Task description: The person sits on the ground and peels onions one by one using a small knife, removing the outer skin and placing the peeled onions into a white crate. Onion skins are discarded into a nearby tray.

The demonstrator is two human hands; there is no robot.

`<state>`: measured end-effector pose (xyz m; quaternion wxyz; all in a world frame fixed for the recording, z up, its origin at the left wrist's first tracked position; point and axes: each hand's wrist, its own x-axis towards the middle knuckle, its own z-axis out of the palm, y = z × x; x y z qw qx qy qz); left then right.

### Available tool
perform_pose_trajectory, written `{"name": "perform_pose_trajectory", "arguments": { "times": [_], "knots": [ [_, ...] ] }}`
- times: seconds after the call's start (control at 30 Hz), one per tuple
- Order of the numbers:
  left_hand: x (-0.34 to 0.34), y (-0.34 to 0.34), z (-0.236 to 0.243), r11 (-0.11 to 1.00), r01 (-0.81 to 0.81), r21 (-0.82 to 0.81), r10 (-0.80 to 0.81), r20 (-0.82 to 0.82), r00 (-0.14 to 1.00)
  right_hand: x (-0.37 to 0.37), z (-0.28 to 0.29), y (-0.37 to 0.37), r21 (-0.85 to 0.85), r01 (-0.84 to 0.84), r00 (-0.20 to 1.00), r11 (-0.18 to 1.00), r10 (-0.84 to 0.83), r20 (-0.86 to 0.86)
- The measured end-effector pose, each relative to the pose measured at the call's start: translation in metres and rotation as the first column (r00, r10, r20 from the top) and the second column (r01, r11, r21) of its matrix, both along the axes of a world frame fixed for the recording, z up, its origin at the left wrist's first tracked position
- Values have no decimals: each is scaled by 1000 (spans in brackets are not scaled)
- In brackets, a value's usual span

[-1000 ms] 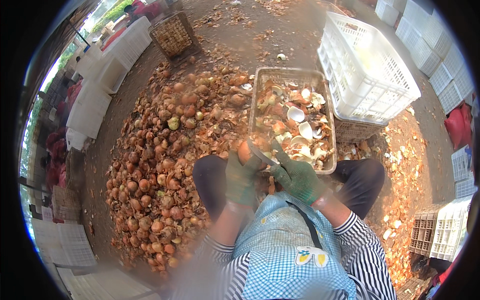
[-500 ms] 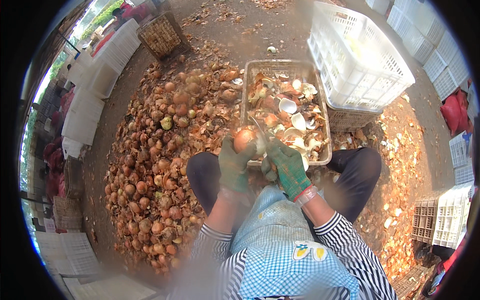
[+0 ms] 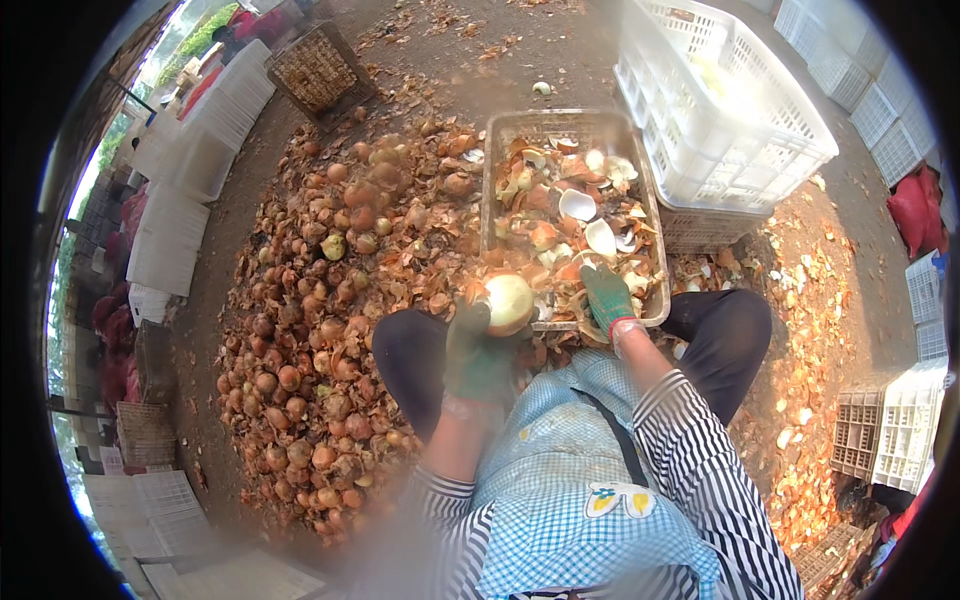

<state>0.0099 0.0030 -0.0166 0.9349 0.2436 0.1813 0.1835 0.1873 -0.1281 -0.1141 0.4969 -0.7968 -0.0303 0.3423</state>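
Note:
A pale onion (image 3: 509, 305), much of its skin off, is gripped in my gloved left hand (image 3: 478, 352) at the near left corner of a plastic crate (image 3: 660, 285). My right hand (image 3: 608, 299), in a green glove, is at the crate's near right part, close to curled onion skins. Its fingers look bent together, but what they hold is hidden; no knife blade shows now. Inside the crate lie brown skins and white onion peels (image 3: 577, 205).
A large heap of unpeeled onions (image 3: 290, 378) spreads over the ground to the left. White crates (image 3: 720, 130) stand on a brown crate (image 3: 700, 232) at the far right. Another brown crate (image 3: 318, 72) is at the far left. Loose skins cover the ground at right.
My right hand, which had a knife blade at the onion, has moved right, away from it. The onion now shows a pale face instead of brown skin. My left hand still holds it.

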Motion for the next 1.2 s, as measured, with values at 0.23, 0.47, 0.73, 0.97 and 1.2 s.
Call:
{"name": "perform_pose_trajectory", "arguments": {
  "times": [0.23, 0.47, 0.73, 0.97, 1.2],
  "knots": [
    [9, 21, 5, 672, 189, 716, 214, -432, 876, -38, 83, -24, 191, -344, 864, 919, 230, 448],
    [10, 20, 7, 265, 584, 767, 304, -642, 704, -45, 100, -19, -3, -658, 590, 753, 517, 620],
    [5, 23, 18, 275, 409, 870, 222, -472, 853, -30, 81, 13, 221, -221, 965, 950, 245, -89],
    [-6, 28, 2, 990, 32, 137, -28, -33, 999, 12, 61, -20, 299, 184, 982, 936, -163, -94],
    [-1, 24, -13, 798, 190, 571, -31, -275, 961, -106, 113, -44, 579, -187, 980, 793, 193, 53]
  ]
}}
